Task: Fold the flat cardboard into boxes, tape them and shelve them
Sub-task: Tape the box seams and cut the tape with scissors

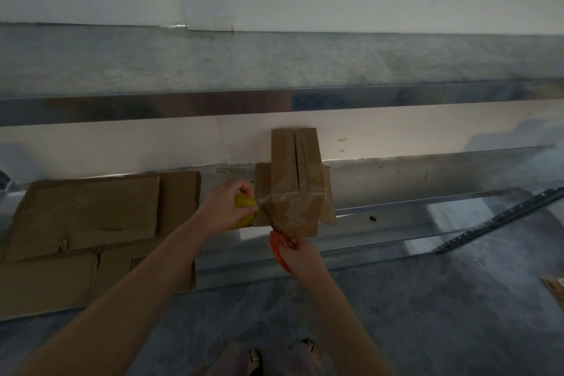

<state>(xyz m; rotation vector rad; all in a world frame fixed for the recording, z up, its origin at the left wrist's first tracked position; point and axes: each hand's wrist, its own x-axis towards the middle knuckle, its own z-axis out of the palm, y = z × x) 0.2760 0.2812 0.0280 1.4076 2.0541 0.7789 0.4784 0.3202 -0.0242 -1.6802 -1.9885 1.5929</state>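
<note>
While the half-folded brown cardboard box (294,180) stands on the lower grey metal shelf (427,201), leaning back toward the white wall (396,137), both hands work at its near left corner. Its top flaps meet along a dark seam, and one side flap sticks out to the right.

The left hand (227,206) is curled round a yellow roll of tape (244,207), held just beside the box's left edge. A strip of clear shiny tape (268,203) runs taut from the roll onto the box's front face, where it lies wrinkled.

The right hand (300,255), just below the box, grips an orange-handled tool (276,246) that looks like scissors. The tool's dark tip points up at the tape, at the box's lower left corner; whether it touches the tape cannot be told.

To the left on the same shelf lies a stack of flat brown cardboard sheets (85,214), overlapping one another and reaching the shelf's front edge. A second metal shelf (213,107) runs across above. On the dark mottled floor (427,299) to the right lies a black perforated metal rail (500,217), and the person's feet (254,359) show at the bottom edge
</note>
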